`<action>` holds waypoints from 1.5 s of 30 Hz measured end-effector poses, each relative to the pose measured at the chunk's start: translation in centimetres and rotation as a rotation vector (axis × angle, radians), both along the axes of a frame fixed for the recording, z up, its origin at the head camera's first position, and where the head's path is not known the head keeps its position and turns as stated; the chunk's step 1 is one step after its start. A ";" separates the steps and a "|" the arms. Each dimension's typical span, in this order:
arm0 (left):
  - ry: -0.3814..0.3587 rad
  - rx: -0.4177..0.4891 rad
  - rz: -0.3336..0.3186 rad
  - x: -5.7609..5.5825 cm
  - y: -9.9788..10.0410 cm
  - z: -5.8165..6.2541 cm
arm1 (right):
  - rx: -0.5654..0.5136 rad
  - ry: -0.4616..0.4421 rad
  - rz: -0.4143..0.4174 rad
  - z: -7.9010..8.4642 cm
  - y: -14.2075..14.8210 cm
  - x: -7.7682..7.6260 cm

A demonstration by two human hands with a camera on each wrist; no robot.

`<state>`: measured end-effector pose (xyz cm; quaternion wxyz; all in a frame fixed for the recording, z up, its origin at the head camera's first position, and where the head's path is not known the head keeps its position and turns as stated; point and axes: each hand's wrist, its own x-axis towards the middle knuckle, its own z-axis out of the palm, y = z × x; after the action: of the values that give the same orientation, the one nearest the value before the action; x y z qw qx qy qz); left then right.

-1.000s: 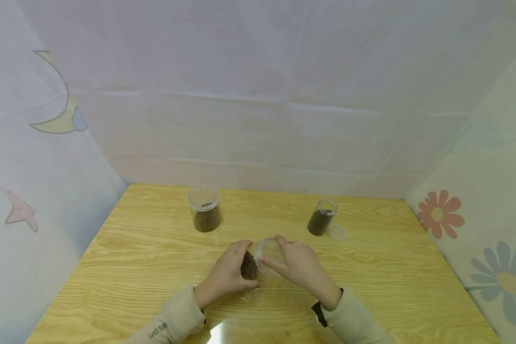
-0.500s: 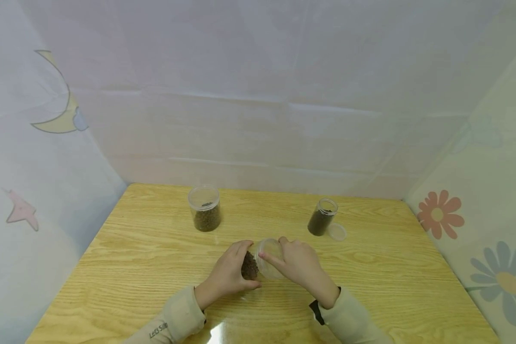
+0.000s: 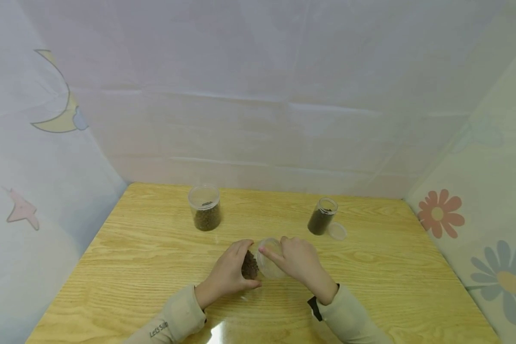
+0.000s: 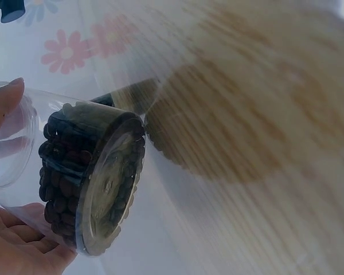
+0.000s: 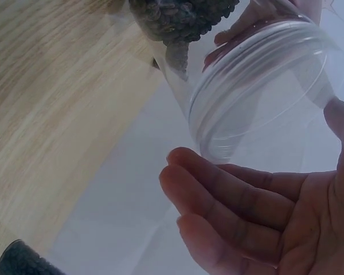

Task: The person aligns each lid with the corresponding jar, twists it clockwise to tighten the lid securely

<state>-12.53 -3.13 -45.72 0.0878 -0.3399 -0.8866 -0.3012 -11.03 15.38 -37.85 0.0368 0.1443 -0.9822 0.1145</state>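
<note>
My left hand (image 3: 228, 272) grips a clear plastic jar (image 4: 92, 114) lying tilted on its side, its mouth to the right. Dark brown beans (image 4: 60, 189) are heaped inside toward its base. My right hand (image 3: 301, 260) holds the jar's clear ribbed lid (image 3: 270, 268), thumb on one side and fingers bent along the other. The right wrist view shows this lid end (image 5: 218, 97) close up, fingertips against its edge. Whether the lid is loose from the jar cannot be told.
A wide clear jar (image 3: 207, 217) part filled with brown bits stands back left on the wooden table (image 3: 146, 267). Back right is a narrower jar (image 3: 320, 222) of dark contents, with a round translucent lid (image 3: 337, 231) beside it. Cloth walls surround the table.
My right hand has turned slightly on the lid: its thumb has shifted up and the wrist a little left. The left hand and jar have barely moved.
</note>
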 end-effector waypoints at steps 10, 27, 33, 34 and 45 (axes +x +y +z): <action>0.029 0.002 -0.001 0.0 0.0 0.1 | -0.054 -0.027 0.004 0.1 0.3 -0.1; -0.023 0.008 -0.001 0.1 -0.2 0.2 | -0.263 0.072 0.598 -0.3 2.9 -0.5; -0.020 0.009 -0.003 0.0 -0.2 0.1 | -0.272 0.063 0.711 -0.4 3.1 -0.9; -0.017 0.006 -0.003 0.0 -0.2 0.0 | -0.271 0.054 0.727 -0.4 3.1 -0.9; -0.023 -0.010 0.004 0.0 -0.3 0.0 | -0.211 0.009 0.769 -0.5 3.2 -1.2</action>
<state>-12.57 -3.40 -45.76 0.0764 -0.3349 -0.8897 -0.3006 -12.27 18.53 -38.38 0.0101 0.4976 -0.8391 0.2196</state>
